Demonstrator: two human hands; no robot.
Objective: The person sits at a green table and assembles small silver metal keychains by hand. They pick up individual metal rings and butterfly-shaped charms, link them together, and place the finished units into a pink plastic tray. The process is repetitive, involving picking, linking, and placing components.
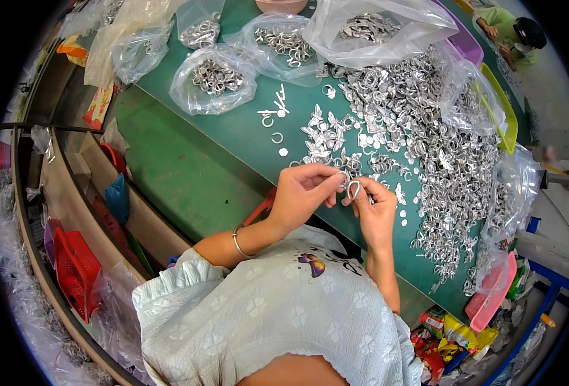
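Both hands meet at the near edge of the green table (201, 138), fingertips almost touching. My left hand (301, 197), with a bangle on its wrist, pinches a small silver-coloured metal ring between thumb and fingers. In my right hand (376, 213) another silver metal ring (353, 188) is gripped, its open loop facing up. Just beyond the fingers lie winged metal pieces (323, 132) and small rings. To the right spreads a large heap of silver metal pieces (448, 174). A few loose parts, including a C-shaped ring (277, 137) and a small disc (283, 152), lie left of the heap.
Clear plastic bags of metal rings (214, 80) stand along the far left of the table. A larger bag (381, 38) lies at the back. A pink basket (493, 293) sits at the right edge, a red basket (77, 273) at left. Another person (513, 35) works far right.
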